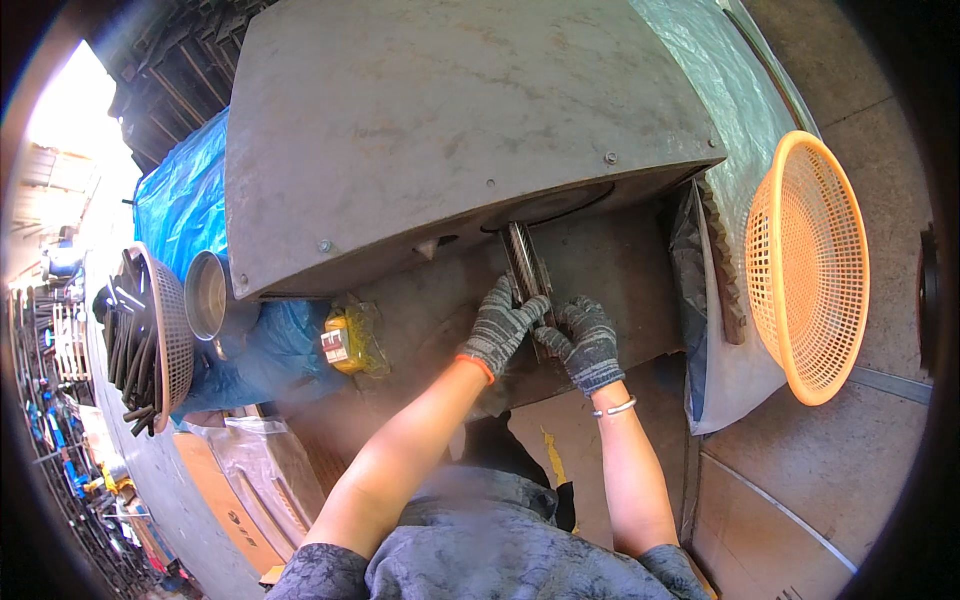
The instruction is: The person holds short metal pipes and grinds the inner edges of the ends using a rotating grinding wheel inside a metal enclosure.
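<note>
Both my hands wear grey knitted gloves and meet at a shiny metal tube (521,255) below the front of a big grey metal machine housing (450,110). The tube's far end runs to a round opening in the housing's front face. My left hand (504,325) is closed around the tube's near left side. On the right, my right hand (583,340) has its fingers curled by the near end of the tube. Whether it grips the tube or something smaller is hidden by the glove.
An orange plastic basket (860,290) stands at the right. At the left, a grey basket (176,330) holds several dark tubes (130,345), beside a metal pot (210,297). A yellow package (345,340) lies left of my hands. Blue sheeting (190,190) hangs behind.
</note>
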`<state>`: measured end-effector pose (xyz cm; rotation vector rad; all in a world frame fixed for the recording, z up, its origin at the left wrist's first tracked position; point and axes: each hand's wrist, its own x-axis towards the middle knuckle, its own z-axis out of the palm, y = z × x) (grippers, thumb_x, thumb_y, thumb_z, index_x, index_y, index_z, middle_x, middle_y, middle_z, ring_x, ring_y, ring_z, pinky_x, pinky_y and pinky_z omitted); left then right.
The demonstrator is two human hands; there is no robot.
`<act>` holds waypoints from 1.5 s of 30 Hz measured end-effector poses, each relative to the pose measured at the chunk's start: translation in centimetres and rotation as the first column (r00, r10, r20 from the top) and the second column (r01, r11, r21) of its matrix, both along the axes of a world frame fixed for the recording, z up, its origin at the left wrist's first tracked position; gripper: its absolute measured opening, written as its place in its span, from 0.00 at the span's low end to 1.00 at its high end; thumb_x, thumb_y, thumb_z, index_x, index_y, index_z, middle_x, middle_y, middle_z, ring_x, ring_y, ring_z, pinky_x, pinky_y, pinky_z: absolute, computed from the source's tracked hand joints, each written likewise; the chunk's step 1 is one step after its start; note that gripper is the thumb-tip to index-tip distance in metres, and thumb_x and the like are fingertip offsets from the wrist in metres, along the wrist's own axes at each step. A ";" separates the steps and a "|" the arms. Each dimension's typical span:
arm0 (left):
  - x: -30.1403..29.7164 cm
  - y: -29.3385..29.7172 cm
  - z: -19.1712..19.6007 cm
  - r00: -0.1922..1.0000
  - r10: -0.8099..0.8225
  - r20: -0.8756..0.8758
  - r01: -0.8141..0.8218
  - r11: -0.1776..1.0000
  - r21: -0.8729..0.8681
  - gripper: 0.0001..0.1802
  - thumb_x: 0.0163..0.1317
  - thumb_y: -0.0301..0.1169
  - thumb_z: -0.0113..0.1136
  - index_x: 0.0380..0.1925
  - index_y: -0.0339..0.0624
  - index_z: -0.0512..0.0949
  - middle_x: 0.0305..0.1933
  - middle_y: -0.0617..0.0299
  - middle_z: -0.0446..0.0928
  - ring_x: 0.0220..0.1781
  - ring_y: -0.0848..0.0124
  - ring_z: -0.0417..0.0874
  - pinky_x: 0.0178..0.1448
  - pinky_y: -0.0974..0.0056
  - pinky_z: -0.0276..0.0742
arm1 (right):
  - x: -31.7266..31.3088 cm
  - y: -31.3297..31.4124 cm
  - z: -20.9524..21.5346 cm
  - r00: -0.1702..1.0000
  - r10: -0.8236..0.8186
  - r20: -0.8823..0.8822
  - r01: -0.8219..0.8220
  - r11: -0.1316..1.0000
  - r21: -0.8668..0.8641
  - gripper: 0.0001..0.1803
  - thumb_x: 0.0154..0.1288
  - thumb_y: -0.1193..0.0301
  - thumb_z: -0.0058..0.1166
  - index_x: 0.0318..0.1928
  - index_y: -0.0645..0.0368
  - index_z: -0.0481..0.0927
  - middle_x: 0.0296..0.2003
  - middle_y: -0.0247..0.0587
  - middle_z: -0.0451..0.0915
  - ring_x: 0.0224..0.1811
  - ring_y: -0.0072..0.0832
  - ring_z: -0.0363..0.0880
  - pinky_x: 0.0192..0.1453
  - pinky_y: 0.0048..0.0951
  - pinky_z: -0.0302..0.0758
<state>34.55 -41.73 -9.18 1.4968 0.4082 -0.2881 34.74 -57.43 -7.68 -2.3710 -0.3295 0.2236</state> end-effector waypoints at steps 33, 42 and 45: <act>0.0 -0.2 0.5 0.997 0.034 -0.065 -0.043 0.988 -0.149 0.16 0.62 0.24 0.60 0.50 0.38 0.74 0.45 0.62 0.79 0.44 0.74 0.78 0.48 0.68 0.76 | 0.4 0.0 0.7 0.989 -0.012 -0.150 0.015 1.000 0.020 0.21 0.47 0.55 0.69 0.33 0.59 0.84 0.35 0.51 0.79 0.42 0.48 0.76 0.49 0.44 0.73; 0.0 0.0 0.0 0.999 0.001 -0.033 -0.004 0.996 -0.092 0.17 0.62 0.25 0.60 0.51 0.38 0.75 0.46 0.63 0.79 0.45 0.74 0.77 0.51 0.67 0.74 | 0.3 0.2 0.7 0.983 -0.057 -0.175 0.064 0.997 0.033 0.21 0.45 0.55 0.70 0.30 0.59 0.83 0.33 0.51 0.78 0.39 0.47 0.76 0.46 0.44 0.73; -0.1 -0.3 0.3 0.999 0.032 0.004 -0.031 0.988 -0.151 0.17 0.62 0.26 0.60 0.51 0.38 0.75 0.46 0.63 0.79 0.45 0.74 0.77 0.52 0.66 0.74 | 0.4 -0.4 0.4 0.989 -0.020 -0.146 0.043 0.987 0.155 0.14 0.42 0.67 0.73 0.29 0.57 0.82 0.28 0.44 0.76 0.33 0.42 0.76 0.40 0.38 0.73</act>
